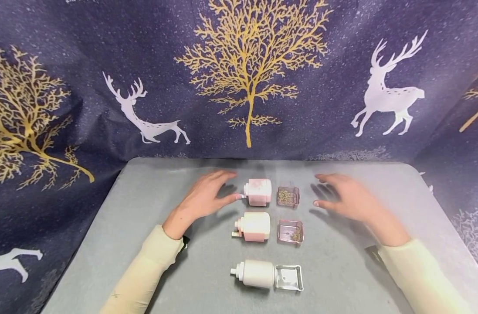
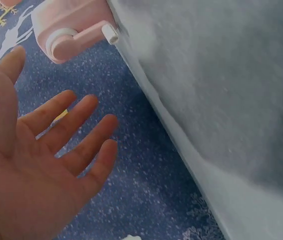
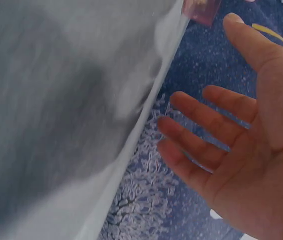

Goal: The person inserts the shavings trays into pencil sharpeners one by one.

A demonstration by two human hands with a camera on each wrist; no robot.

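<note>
My left hand [image 1: 205, 196] and right hand [image 1: 352, 198] are spread, fingers relaxed and apart, palms turned inward, gripping nothing. Between them, nearest the far edge of the bench [image 1: 340, 270] and about midway between its left and right edges, stands the pink pencil sharpener [image 1: 258, 192]. Its crank knob [image 2: 110, 34] points toward the left edge. My left thumb is close to this crank; I cannot tell whether it touches. The far drawer [image 1: 296, 196], holding shavings [image 1: 286, 197], lies just right of its sharpener with a gap; my right hand is beyond it, toward the right edge, clear of contact. In line toward the near edge follow the cream-and-pink pencil sharpener [image 1: 254, 226], with the middle drawer [image 1: 286, 229] apart at its right and shavings in one corner, then the cream pencil sharpener [image 1: 258, 274], with the clear drawer [image 1: 289, 277] against or just beside its right end. I judge the step in hand to be positioning at the farthest set; whether I am reaching or letting go is not shown. A next move on that set would call for steadying the sharpener with the left hand, then pinching its drawer's rim, kept level against spillage.
</note>
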